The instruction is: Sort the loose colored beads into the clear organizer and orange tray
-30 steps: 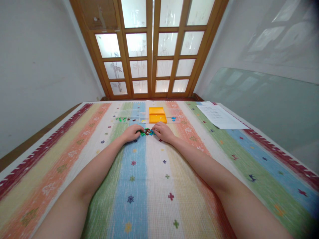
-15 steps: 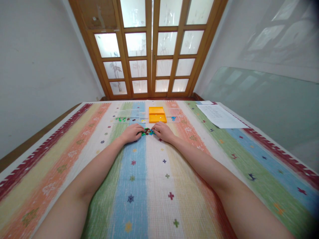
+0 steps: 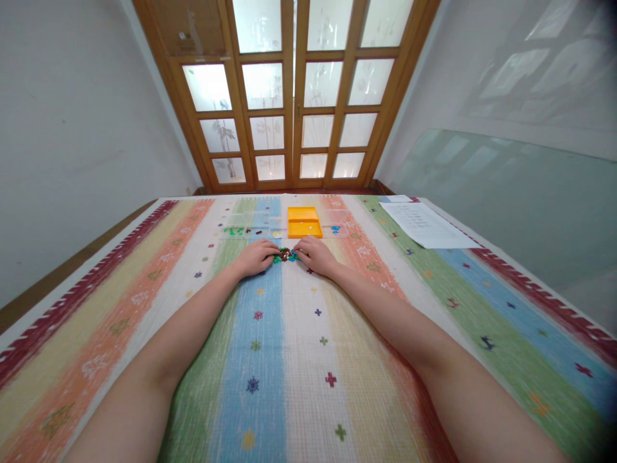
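Note:
A small heap of tiny coloured pieces (image 3: 286, 255), green, blue and dark red, lies on the striped cloth (image 3: 289, 360) far ahead of me. My left hand (image 3: 255, 257) rests on the cloth at the heap's left side, fingers curled in against it. My right hand (image 3: 314, 254) mirrors it on the right, fingertips bent into the heap. What each set of fingertips pinches is too small to make out. Both forearms stretch forward across the cloth.
Just beyond the heap sits an orange tray (image 3: 304, 222) within a row of clear compartments (image 3: 243, 229) holding green pieces on the left and blue pieces (image 3: 336, 229) on the right. A printed sheet (image 3: 427, 226) lies far right. A glass pane (image 3: 511, 193) leans at the right; wooden doors stand behind.
Both hands have crept slightly closer together around the heap; otherwise nothing has visibly moved.

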Motion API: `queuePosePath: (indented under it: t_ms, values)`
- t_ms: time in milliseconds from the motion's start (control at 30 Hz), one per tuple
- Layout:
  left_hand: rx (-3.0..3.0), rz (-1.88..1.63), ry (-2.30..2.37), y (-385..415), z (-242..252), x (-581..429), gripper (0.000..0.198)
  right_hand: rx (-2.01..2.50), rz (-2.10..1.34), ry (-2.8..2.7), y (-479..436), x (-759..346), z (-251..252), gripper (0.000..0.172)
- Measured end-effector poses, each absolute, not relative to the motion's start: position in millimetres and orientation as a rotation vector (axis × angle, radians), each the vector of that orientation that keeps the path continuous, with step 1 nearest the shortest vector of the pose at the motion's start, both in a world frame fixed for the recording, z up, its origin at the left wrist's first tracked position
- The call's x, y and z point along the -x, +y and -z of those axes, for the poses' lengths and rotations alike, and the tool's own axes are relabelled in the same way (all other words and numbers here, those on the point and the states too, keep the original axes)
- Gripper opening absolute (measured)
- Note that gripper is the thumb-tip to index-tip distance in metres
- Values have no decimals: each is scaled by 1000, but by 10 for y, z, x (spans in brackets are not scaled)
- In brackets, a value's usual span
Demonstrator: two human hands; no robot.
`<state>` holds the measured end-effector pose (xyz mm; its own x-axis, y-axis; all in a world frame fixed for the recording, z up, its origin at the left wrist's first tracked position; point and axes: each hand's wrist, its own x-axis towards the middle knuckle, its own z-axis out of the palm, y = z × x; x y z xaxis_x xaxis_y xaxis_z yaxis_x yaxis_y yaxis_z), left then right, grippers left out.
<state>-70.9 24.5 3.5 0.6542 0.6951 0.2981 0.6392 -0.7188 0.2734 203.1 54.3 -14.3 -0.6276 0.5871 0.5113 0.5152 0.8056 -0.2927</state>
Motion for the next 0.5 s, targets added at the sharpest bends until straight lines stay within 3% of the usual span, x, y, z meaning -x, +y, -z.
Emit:
queuePosePath:
  t_ms: [300,500]
  values:
    - [-2759,-575,1123,252,-35,715,42,804,-165,-2382,536,-2036,139,14]
    - [-2679,-807,1307,358,55,823,40,797,-170,-2378,539,-2032,136,14]
